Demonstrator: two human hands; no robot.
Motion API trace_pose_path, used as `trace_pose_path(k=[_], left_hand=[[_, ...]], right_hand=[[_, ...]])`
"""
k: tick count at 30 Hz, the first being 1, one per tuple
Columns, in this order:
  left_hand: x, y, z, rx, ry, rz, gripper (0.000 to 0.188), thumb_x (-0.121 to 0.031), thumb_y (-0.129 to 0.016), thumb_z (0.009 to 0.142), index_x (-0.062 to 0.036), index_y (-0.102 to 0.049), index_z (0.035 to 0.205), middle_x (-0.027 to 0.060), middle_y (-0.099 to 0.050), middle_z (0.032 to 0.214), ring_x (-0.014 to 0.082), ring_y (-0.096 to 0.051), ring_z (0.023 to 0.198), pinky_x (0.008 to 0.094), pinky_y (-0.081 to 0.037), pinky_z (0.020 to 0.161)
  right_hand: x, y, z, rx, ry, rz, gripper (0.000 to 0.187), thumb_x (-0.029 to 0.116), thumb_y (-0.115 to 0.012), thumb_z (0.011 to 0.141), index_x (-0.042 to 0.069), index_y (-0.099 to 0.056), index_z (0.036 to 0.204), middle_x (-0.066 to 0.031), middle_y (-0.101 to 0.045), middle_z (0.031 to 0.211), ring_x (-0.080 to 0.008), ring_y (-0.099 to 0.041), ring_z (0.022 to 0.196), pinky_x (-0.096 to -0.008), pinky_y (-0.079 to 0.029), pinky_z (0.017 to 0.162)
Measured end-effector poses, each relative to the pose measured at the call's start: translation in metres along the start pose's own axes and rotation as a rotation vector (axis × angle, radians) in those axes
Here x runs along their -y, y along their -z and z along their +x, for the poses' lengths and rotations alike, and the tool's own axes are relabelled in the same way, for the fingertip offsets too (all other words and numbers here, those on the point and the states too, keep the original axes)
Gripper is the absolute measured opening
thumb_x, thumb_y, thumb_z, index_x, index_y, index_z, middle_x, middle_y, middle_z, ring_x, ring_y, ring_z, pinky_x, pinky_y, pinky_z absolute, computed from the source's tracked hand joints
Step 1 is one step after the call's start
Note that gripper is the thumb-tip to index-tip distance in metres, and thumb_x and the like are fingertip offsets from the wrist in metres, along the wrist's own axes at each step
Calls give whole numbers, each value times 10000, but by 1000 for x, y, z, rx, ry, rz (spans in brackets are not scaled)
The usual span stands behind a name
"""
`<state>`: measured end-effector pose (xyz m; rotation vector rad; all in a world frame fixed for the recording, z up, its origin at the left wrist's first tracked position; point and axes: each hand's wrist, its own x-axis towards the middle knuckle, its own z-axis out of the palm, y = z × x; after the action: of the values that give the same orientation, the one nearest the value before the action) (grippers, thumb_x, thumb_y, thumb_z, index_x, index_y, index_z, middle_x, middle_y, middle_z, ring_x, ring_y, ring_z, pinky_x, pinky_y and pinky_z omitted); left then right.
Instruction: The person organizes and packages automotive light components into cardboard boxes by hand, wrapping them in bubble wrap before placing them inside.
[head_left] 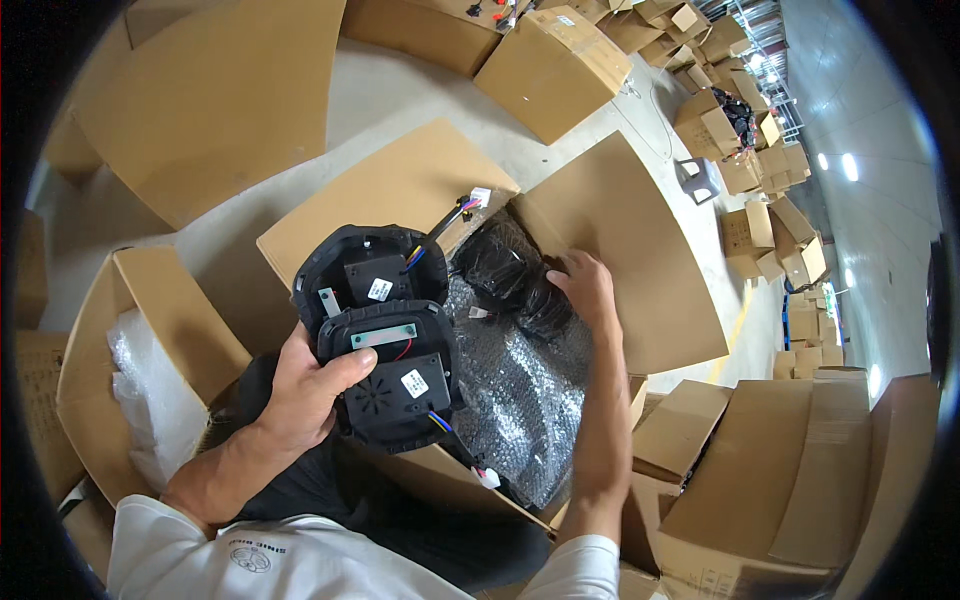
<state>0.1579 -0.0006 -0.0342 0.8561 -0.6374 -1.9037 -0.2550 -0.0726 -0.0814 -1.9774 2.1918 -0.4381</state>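
My left hand (310, 385) grips two black plastic housings, its thumb pressed over the nearer one. The nearer housing (385, 425) shows a black module with a white label, a metal strip and a wire lead ending in a white connector. Just behind it, the farther housing (340, 255) has a similar module and a lead. My right hand (585, 285) reaches into the open cardboard box (620, 250) with fingers curled at a wrapped black part (545, 305). Its fingertips are partly hidden. Beside that part lies another wrapped black part (495, 260), on bubble wrap (510, 400).
An open carton (185, 310) with clear wrap (145, 390) stands at left. Large cartons crowd the lower right, including a tall carton (740, 470). A closed carton (555, 75) sits on the floor beyond. A grey plastic object (698, 180) lies farther right, near stacked boxes.
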Motion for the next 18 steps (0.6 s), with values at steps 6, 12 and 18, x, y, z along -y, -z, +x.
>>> trace_pose_path(k=[6,12,18], left_hand=[[9,-19,10,51,166,-136,489,-10,-685,874,-3,-495,1324,120,-658,1193,214,-670,1055,394,-568,928],[36,-21,8,50,-34,-43,509,-24,-705,875,-26,-492,1337,95,-656,1189,178,-643,1077,355,-528,954],[57,-31,1,181,0,-90,494,-88,-716,910,-38,-488,1345,89,-639,1222,169,-638,1075,347,-524,947]], right_hand=[[2,-33,-86,-206,-88,-163,645,195,-665,919,-38,-383,1451,-284,-426,1460,-449,-395,1360,-481,-311,1151],[169,67,-165,-83,245,583,536,177,-698,858,-31,-540,1326,-207,-549,1335,-362,-542,1227,-481,-397,1083],[235,43,-196,-257,568,-207,431,164,-696,795,-20,-656,1183,-208,-576,1314,-338,-624,1128,-453,-511,957]])
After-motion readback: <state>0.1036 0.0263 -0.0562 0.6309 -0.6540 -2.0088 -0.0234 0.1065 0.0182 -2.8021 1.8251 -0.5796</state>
